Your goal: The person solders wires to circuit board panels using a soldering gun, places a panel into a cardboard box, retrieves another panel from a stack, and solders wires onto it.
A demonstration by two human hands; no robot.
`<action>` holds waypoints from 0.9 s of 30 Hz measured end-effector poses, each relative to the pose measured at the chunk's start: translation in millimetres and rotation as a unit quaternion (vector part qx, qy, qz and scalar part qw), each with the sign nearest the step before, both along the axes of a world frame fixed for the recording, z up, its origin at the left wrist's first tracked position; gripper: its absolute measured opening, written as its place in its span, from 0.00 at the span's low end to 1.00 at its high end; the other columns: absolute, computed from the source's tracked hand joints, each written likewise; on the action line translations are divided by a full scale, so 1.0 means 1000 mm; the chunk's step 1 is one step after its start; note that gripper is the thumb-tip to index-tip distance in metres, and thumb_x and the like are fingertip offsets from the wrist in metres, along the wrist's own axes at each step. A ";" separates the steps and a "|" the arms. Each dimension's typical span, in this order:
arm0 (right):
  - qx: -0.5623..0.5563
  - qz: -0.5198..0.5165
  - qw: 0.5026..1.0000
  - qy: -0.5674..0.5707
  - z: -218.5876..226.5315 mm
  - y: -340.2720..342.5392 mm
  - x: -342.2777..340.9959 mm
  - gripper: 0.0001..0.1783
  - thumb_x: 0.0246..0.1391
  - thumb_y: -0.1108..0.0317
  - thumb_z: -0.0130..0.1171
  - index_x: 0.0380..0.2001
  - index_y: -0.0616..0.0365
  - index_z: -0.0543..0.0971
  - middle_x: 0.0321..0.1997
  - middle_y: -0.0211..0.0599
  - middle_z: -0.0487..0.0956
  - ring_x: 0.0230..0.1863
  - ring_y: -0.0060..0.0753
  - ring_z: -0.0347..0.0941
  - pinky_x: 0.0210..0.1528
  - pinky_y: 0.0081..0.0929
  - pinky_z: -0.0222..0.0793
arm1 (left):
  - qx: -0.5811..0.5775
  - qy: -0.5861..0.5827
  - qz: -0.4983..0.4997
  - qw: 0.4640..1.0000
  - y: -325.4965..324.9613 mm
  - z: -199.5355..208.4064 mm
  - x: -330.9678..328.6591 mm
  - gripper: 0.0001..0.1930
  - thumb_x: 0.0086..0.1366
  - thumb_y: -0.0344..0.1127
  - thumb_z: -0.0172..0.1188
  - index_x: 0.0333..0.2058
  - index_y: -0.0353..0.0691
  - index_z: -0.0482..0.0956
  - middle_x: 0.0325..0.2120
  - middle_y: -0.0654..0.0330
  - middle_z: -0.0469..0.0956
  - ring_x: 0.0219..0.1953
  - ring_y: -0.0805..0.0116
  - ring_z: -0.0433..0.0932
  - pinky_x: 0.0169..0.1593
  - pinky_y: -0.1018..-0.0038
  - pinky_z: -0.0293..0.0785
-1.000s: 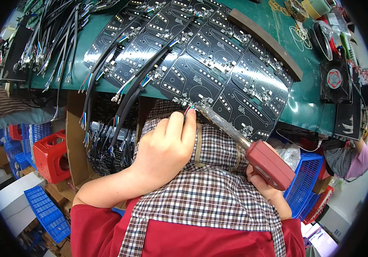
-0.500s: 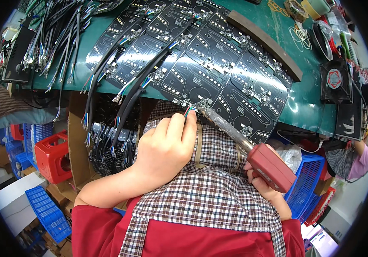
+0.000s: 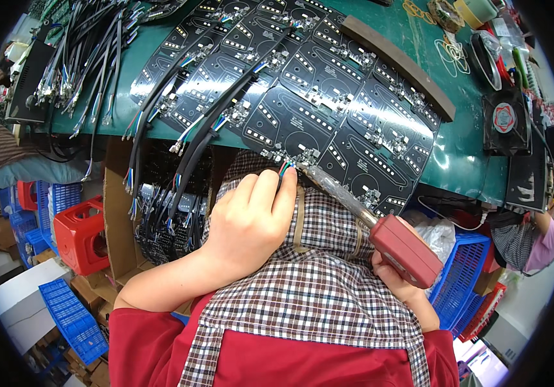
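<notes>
Pinched in my left hand point(image 3: 251, 219) are thin coloured wires point(image 3: 284, 169), their ends at the near edge of a black circuit board panel point(image 3: 293, 111). My right hand point(image 3: 396, 277) is wrapped round a soldering gun with a dark red body point(image 3: 407, 250). The gun's long metal barrel point(image 3: 338, 191) slants up to the left, and its tip is at the wire ends by my left fingertips. Whether the tip touches the solder point is too small to tell. Black cables with coloured wire ends point(image 3: 209, 119) lie across the panel's left part.
A dark bar point(image 3: 399, 64) lies along the panel's right edge on the green table point(image 3: 461, 151). Bundled cables point(image 3: 86, 55) are heaped at the far left. A small fan point(image 3: 504, 119) stands at the right. Below are an open cardboard box point(image 3: 120, 219), a red stool point(image 3: 81, 235) and blue baskets point(image 3: 461, 271).
The soldering gun's body has shifted very slightly up and to the left. My left hand keeps its pinch on the wires at almost the same spot.
</notes>
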State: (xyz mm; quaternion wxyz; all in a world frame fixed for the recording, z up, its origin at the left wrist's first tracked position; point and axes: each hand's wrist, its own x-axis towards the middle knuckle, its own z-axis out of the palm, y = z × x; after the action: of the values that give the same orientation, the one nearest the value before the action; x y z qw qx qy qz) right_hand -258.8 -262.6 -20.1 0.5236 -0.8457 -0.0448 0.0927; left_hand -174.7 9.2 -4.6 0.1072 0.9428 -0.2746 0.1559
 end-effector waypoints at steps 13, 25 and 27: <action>0.114 -0.060 0.984 0.125 0.015 -0.003 0.004 0.33 0.39 0.61 0.67 0.49 0.66 0.69 0.41 0.48 0.77 0.32 0.37 0.74 0.36 0.27 0.72 | 0.015 0.003 -0.017 1.000 -0.001 0.004 0.001 0.14 0.48 0.28 0.56 0.35 0.29 0.77 0.22 0.63 0.64 0.23 0.73 0.67 0.21 0.82 0.64; 0.269 -0.095 0.947 -0.145 0.026 -0.041 0.064 0.33 0.55 0.59 0.54 0.55 0.70 0.57 0.42 0.49 0.68 0.15 0.21 0.61 0.13 0.14 0.56 | -0.124 0.049 0.237 0.962 0.089 0.036 0.081 0.06 0.57 0.31 0.56 0.32 0.37 0.79 0.25 0.55 0.77 0.29 0.57 0.77 0.34 0.69 0.73; 0.275 -0.097 0.945 -0.148 0.025 -0.044 0.069 0.33 0.55 0.59 0.54 0.55 0.70 0.57 0.42 0.50 0.68 0.16 0.21 0.61 0.13 0.14 0.57 | -0.230 -0.052 0.304 0.923 0.145 0.035 0.137 0.10 0.59 0.34 0.54 0.36 0.36 0.78 0.29 0.50 0.77 0.34 0.53 0.77 0.39 0.63 0.72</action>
State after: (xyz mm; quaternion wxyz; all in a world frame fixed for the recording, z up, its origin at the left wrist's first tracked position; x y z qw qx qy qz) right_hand -190.1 -307.0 4.9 0.7300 -0.6731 -0.0632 -0.1006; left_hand -37.5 153.9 30.5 0.2542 0.9209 0.0639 0.2885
